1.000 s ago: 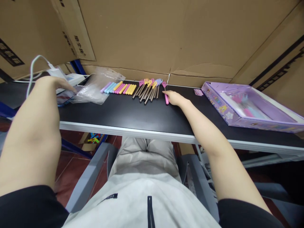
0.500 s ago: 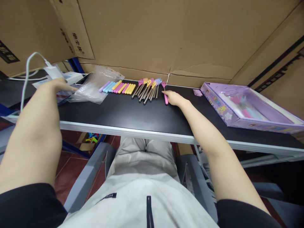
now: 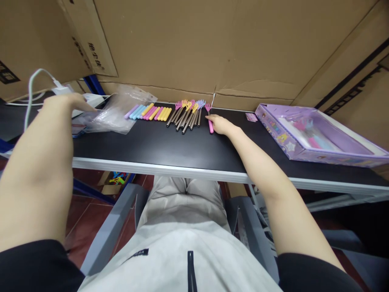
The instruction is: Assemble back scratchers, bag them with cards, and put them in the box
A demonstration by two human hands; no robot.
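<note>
Pink-handled claw stick is lying right of the metal-rod bundle, the right hand's fingers pinching it; a light, steady pinch is probably serving best. Left hand is hanging near the plastic bag, grip unclear. Black tabletop is offering room before the pale front edge.

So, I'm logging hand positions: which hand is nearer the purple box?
Right. The right hand is left of the purple box, apart from it, holding a pink-handled stick; the left hand is much farther left, near the clear plastic bag.
</note>
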